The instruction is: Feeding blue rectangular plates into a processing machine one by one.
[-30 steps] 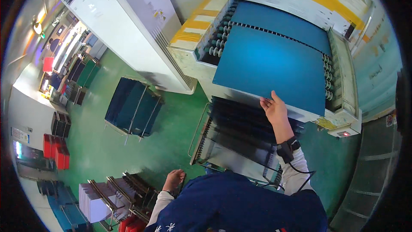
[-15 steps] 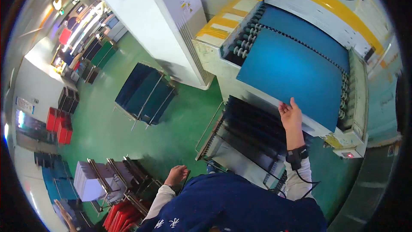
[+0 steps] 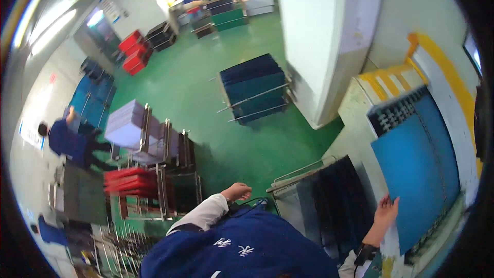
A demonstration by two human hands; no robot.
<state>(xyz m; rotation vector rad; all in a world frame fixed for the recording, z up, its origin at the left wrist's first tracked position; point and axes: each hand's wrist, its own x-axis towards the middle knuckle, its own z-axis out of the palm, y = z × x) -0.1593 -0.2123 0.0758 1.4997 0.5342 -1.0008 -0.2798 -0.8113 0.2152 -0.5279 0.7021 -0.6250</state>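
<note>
A large flat blue panel lies on the roller conveyor of a machine at my right. My right hand is at the panel's near edge, fingers apart and stretched; whether they touch it I cannot tell. Below that hand stands a rack of upright dark panels. My left hand hangs in front of my body, fingers loosely curled with nothing visible in them. A dark cable runs close by it.
Ahead on the green floor stands another rack of dark blue panels, beside a white column. Racks with lilac panels and red panels are at the left. A person stands beyond them; another person is lower left.
My view has swung to the left, so the machine sits farther right. My right hand stays by the blue panel's near edge. The people at the left have come into fuller view.
</note>
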